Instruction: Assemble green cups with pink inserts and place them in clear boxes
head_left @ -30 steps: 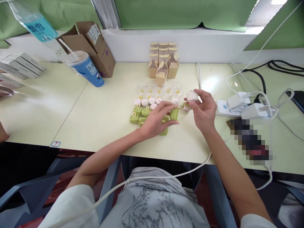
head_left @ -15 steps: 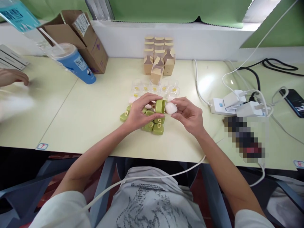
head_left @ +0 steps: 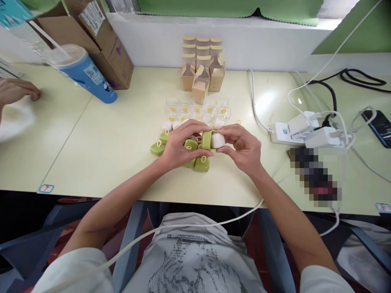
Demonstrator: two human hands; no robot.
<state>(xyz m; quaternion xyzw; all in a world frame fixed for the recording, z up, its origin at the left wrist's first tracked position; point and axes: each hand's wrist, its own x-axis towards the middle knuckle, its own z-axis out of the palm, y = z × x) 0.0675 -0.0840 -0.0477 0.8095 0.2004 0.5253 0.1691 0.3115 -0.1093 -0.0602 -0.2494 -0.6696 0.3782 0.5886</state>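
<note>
My left hand pinches a small green cup-like case between thumb and fingers, its open side facing right. Between the fingertips of my right hand is a white rounded sponge-like piece, its left end at the mouth of the case and partly in it. Under and around my left hand lie several green cases with yellowish loops, some covered by the hand. Just beyond are several white rounded pieces and rows of clear plastic covers with yellow marks.
Small open cardboard boxes stand against the wall. A blue cup and a brown carton are at the left, near another person's hand. On the right lie a power strip, cables and a phone. A white cable crosses my lap.
My right hand has brought the white sponge-like piece left, from just outside the green case to partly inside its mouth. The view has shifted slightly.
</note>
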